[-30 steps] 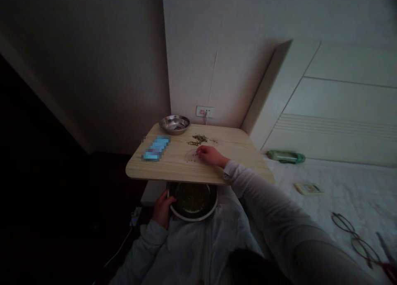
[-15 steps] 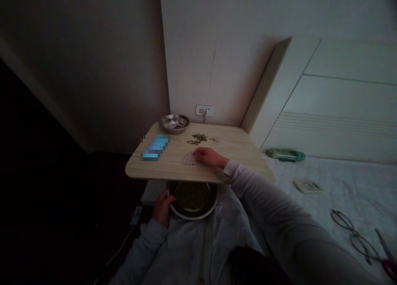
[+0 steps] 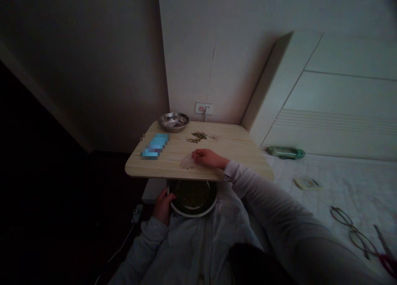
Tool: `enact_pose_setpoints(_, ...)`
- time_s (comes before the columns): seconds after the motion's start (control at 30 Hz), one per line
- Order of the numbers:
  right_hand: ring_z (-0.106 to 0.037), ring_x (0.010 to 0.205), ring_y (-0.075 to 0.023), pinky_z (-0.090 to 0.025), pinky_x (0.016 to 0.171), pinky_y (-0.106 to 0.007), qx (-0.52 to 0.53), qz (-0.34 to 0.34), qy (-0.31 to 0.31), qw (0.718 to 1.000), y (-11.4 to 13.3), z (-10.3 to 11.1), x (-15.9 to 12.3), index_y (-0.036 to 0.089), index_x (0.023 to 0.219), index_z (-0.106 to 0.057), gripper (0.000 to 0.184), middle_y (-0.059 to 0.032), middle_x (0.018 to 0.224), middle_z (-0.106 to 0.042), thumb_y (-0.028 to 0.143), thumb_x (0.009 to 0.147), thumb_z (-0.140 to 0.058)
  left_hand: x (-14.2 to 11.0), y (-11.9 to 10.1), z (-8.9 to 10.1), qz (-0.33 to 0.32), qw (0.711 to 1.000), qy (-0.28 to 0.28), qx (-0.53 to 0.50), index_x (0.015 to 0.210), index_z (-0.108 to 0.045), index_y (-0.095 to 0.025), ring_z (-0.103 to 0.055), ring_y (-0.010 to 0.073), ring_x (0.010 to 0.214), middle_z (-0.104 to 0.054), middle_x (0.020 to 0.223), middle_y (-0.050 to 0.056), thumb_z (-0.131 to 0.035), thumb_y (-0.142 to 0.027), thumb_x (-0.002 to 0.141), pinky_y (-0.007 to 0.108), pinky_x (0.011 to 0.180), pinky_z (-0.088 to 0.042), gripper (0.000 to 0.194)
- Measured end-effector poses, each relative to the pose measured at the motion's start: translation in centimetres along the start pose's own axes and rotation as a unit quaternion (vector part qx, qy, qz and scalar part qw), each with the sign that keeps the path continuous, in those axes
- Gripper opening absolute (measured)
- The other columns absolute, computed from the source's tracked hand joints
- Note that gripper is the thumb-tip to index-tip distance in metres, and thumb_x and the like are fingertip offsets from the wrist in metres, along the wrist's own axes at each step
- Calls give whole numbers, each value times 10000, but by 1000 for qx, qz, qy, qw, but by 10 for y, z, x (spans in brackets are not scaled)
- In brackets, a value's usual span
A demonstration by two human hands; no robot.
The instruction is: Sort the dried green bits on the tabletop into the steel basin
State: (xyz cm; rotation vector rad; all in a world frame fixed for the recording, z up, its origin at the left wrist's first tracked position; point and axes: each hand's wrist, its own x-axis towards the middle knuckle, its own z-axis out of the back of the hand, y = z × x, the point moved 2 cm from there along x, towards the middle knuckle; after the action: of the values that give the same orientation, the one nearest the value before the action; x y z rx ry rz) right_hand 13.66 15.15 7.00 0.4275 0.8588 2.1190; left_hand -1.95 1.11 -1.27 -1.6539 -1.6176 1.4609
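Many grains [image 3: 200, 135] — beyond right grip [image 3: 207, 157]

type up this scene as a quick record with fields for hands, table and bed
left hand: gripping the left rim of a round pan at the lap
right hand: over the table, fingertips at a thin clear piece; grip unclear
on table: metal bowl at back left, pixelated blue item, small green grains beyond the right hand
on bed: green bottle, glasses
light: dim
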Motion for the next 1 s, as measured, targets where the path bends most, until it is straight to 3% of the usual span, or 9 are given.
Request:
enact_pose_setpoints(0.53,-471,636,-83,-360,632,-202,3,10,41,999,8,-11,-15,121,852,-556,217,-10,719,-568,174,675,-443,0,0,-1,1,1000,-1,6,767,-583,-150,-552,160,586,-590,568,-14,-528,-143,448,262,551,-400,323)
enact_pose_setpoints(0.77,-479,614,-78,-373,619,-202,97,15,73,992,13,-11,-31,116,818,-543,181,-2,684,-569,185,682,-446,-1,-1,-1,11,1000,-7,-1,732,-573,-156,-548,157,592,-591,573,-17,-532,-133,442,268,569,-401,295)
enact_pose_setpoints(0.87,-478,603,-74,-377,606,-197,126,-16,21,992,2,2,-28,121,817,-534,172,2,667,-567,190,683,-451,-1,-2,-1,8,1000,-10,6,726,-579,-158,-545,158,591,-591,580,-16,-537,-139,440,268,566,-403,289)
enact_pose_setpoints(1.0,-464,566,-68,-380,576,-189,130,-67,-107,984,-24,24,-16,115,831,-518,176,-7,648,-556,168,694,-420,-1,-2,-1,4,1000,-5,7,740,-581,-156,-548,160,585,-588,572,-14,-532,-137,443,271,567,-405,302)
